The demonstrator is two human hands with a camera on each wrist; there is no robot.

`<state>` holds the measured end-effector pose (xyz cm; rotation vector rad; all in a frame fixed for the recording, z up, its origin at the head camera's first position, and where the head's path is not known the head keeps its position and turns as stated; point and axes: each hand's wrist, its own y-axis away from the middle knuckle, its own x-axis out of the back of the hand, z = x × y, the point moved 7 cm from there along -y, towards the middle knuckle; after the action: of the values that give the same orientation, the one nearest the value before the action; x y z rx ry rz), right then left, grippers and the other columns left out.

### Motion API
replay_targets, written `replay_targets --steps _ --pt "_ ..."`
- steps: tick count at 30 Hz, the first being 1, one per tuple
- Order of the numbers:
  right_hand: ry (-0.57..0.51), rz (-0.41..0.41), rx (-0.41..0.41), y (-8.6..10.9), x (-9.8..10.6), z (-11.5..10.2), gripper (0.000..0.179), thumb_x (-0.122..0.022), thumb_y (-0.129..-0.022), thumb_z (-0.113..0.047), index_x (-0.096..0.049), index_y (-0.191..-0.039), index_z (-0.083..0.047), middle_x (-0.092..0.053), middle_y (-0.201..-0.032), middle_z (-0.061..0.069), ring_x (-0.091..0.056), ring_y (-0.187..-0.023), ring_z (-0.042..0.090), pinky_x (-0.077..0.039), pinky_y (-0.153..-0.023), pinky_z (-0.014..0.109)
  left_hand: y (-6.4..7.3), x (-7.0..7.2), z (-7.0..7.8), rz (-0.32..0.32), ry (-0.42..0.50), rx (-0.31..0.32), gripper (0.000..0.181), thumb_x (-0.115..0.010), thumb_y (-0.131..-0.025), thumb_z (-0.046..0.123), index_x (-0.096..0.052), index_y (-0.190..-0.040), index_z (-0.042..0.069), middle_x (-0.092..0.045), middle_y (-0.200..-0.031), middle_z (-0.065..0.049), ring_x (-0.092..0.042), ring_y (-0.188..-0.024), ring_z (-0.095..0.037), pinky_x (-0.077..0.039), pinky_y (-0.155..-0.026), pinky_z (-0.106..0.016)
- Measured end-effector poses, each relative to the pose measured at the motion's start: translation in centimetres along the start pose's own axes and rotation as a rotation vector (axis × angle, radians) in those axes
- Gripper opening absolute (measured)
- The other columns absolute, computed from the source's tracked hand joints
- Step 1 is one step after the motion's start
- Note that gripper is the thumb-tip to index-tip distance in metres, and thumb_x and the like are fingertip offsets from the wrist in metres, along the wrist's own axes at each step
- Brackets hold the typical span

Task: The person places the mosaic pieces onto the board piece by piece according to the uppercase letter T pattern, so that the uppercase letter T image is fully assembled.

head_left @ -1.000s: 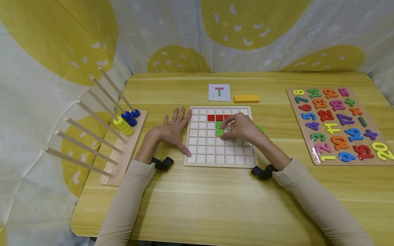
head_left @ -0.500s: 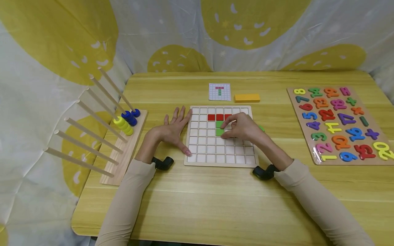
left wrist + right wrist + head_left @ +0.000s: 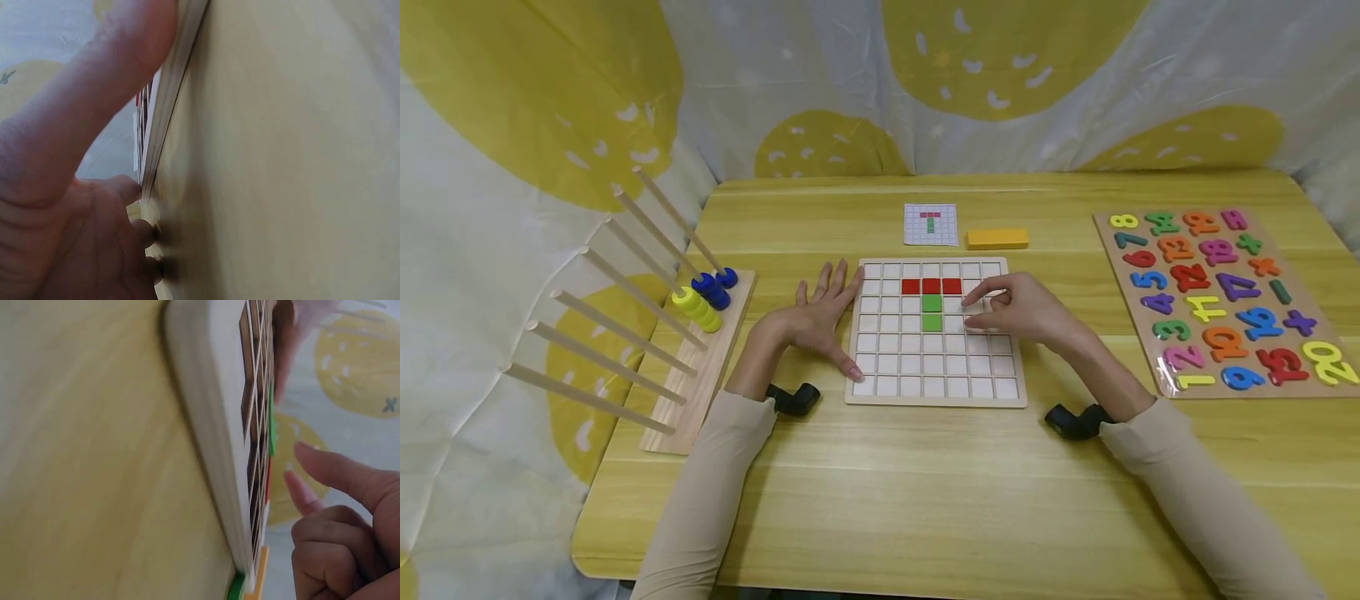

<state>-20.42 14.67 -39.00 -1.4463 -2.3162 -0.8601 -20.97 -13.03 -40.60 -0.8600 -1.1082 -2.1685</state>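
Note:
My left hand (image 3: 816,321) lies spread at the left side of a square wooden grid board (image 3: 936,402); its thumb is on the lower left corner and the index finger at the upper left edge. Three red tiles (image 3: 931,286) form a row in the grid, with two green tiles (image 3: 932,313) in a column below the middle one. Over the board's right part hovers my right hand (image 3: 1022,307), thumb and index finger apart with nothing between them, the other fingers curled. A loose green tile (image 3: 236,585) lies beside the board in the right wrist view.
Behind the board are a small pattern card (image 3: 930,225) with a red and green T and an orange block (image 3: 997,239). A peg stand (image 3: 688,408) with yellow and blue rings stands at left. A colourful number board (image 3: 1225,304) lies at right.
My right hand has drawn back to the right from the green tiles, and its thumb and finger no longer touch them. All three red tiles now show fully. The left hand stays put.

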Motion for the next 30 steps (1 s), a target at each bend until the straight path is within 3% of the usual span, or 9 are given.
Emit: replay_targets --steps 16,30 --pt "-0.010 0.036 -0.017 2.9 4.6 4.2 0.040 -0.077 -0.094 -0.024 -0.066 -0.129 -0.007 -0.028 -0.061 -0.008 -0.024 -0.051 0.009 -0.025 -0.048 0.029 0.0 -0.1 -0.5 0.001 0.010 0.004 0.159 -0.096 -0.064 0.054 0.023 -0.163 0.018 0.038 -0.166 -0.014 0.036 -0.154 -0.036 0.021 -0.120 -0.070" --pt "0.023 0.058 -0.113 2.8 5.0 5.4 0.049 -0.085 -0.087 -0.025 -0.066 -0.129 -0.006 -0.036 -0.059 -0.009 -0.035 -0.054 0.010 -0.026 -0.051 0.027 -0.1 -0.1 -0.3 0.004 0.015 -0.003 0.159 -0.096 -0.065 0.054 0.023 -0.163 0.017 0.037 -0.166 -0.015 0.035 -0.154 -0.037 0.019 -0.120 -0.072"
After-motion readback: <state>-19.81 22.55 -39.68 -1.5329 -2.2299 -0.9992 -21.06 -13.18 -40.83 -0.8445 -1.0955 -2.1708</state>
